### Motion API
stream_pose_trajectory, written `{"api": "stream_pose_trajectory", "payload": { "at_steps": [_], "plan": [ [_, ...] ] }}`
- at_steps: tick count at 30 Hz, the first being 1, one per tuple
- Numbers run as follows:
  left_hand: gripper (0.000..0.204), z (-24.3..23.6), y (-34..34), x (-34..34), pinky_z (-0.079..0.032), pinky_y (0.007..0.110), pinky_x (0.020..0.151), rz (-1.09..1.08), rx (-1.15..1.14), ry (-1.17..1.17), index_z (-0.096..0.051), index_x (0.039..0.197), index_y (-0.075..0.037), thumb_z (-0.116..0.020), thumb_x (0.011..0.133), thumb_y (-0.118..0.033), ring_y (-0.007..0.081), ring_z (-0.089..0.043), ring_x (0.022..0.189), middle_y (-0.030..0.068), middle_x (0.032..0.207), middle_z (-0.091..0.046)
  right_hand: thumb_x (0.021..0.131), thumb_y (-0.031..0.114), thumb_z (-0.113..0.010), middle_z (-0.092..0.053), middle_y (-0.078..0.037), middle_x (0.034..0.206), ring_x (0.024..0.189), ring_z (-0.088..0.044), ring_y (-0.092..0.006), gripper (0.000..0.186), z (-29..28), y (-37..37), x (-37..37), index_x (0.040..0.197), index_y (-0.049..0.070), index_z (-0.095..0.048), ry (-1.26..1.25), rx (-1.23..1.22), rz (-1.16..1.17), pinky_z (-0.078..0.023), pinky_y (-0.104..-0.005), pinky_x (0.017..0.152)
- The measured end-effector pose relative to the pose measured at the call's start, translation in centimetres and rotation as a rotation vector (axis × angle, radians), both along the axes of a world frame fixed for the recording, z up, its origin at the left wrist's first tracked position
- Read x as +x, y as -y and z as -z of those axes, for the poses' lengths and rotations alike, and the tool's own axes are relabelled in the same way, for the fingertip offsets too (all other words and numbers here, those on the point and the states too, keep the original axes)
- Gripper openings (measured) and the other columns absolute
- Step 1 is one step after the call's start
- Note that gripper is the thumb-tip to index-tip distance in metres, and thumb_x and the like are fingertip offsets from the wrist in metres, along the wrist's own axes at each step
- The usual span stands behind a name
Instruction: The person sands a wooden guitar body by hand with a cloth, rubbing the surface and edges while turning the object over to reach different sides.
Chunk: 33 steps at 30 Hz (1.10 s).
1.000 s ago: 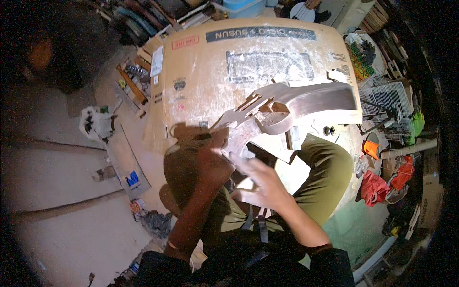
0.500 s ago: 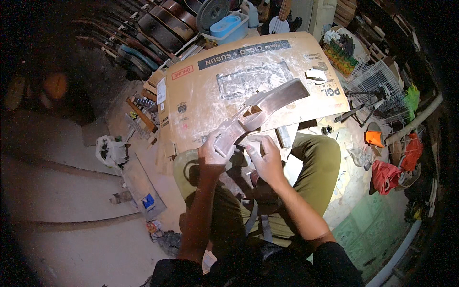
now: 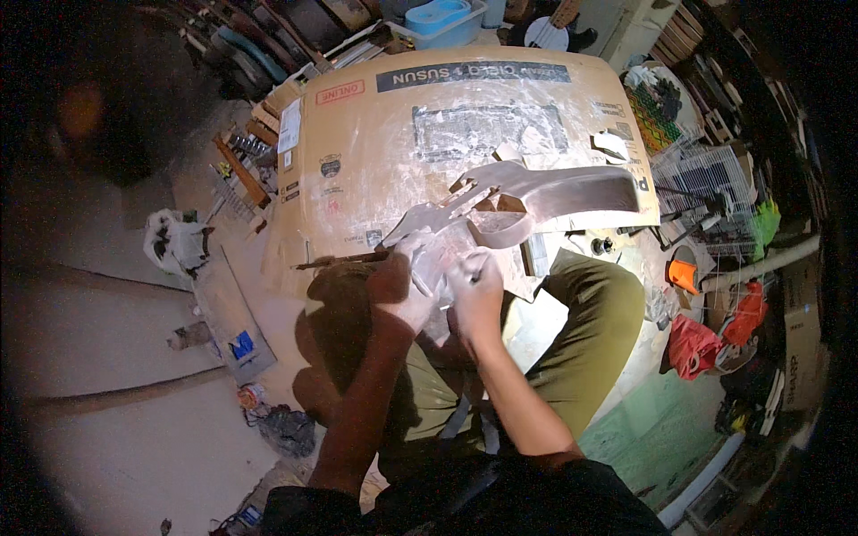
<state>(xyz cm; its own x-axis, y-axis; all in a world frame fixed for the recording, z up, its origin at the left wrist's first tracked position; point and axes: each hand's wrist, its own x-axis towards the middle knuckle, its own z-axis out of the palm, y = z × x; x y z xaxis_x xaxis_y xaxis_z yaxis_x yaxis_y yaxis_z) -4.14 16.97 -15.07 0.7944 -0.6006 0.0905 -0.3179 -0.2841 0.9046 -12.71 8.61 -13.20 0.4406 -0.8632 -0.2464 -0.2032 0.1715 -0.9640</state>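
Observation:
A dusty brown carved wooden piece, shaped like a gunstock [image 3: 581, 192] with a thumbhole, is held at a slant above my lap. Its wide end points right over the cardboard, and its narrow end lies at my hands. My left hand [image 3: 402, 281] is closed around that narrow end, pale with dust. Against the same end rests my right hand [image 3: 475, 290], its fingers curled; whatever they pinch is hidden.
A large flattened cardboard sheet [image 3: 357, 179], streaked with white dust, lies in front of me. Paper scraps [image 3: 610, 146] are on it. To the right are a wire rack [image 3: 715, 201], an orange object [image 3: 682, 275] and a red bag [image 3: 693, 344]. A blue tub [image 3: 438, 20] stands behind.
The gunstock has turned, its wide end swinging right and lower and more of its side showing. My right hand has shifted left along it. The whole view has moved slightly.

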Motion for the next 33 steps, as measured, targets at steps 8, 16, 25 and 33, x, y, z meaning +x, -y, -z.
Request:
{"api": "stream_pose_trajectory", "payload": {
  "at_steps": [8, 16, 25, 33],
  "plan": [
    [0.043, -2.2, 0.4, -0.1, -0.054, 0.037, 0.090, -0.065, 0.011, 0.149, -0.059, 0.120, -0.005, -0.074, 0.080, -0.006, 0.0319, -0.067, 0.108, 0.0149, 0.118, -0.068, 0.088, 0.010, -0.070, -0.056, -0.001, 0.077, 0.069, -0.051, -0.0089, 0.020, -3.4, -1.6, 0.1, 0.081, 0.006, -0.051, 0.061, 0.222, -0.060, -0.045, -0.0261, 0.064],
    [0.043, -2.1, 0.7, -0.4, -0.054, 0.037, 0.090, -0.080, -0.075, -0.024, -0.060, 0.119, -0.007, -0.074, 0.079, -0.005, 0.0336, -0.066, 0.107, 0.0148, 0.118, -0.067, 0.090, 0.012, -0.073, -0.051, 0.003, 0.080, 0.074, -0.044, -0.0060, 0.027, -1.7, 0.1, 0.6, 0.077, 0.010, -0.049, -0.036, 0.064, -0.055, -0.040, -0.0240, 0.070],
    [0.042, -2.9, 0.7, -0.1, -0.052, 0.038, 0.093, -0.066, -0.015, 0.012, -0.059, 0.120, -0.006, -0.072, 0.080, -0.006, 0.0342, -0.064, 0.111, 0.0149, 0.121, -0.066, 0.090, 0.017, -0.074, -0.048, 0.004, 0.079, 0.074, -0.042, -0.0067, 0.031, -2.9, -0.2, 0.5, 0.077, 0.012, -0.046, -0.054, 0.124, -0.128, -0.038, -0.0231, 0.070],
    [0.038, -2.2, 0.8, -0.4, -0.051, 0.037, 0.095, -0.110, -0.162, -0.099, -0.058, 0.121, -0.003, -0.067, 0.084, -0.006, 0.0325, -0.065, 0.112, 0.0164, 0.122, -0.066, 0.088, 0.011, -0.073, -0.054, 0.000, 0.077, 0.073, -0.051, -0.0075, 0.027, -3.2, -0.9, -0.1, 0.080, 0.007, -0.047, -0.042, 0.012, -0.198, -0.044, -0.0246, 0.066]
  ]
}}
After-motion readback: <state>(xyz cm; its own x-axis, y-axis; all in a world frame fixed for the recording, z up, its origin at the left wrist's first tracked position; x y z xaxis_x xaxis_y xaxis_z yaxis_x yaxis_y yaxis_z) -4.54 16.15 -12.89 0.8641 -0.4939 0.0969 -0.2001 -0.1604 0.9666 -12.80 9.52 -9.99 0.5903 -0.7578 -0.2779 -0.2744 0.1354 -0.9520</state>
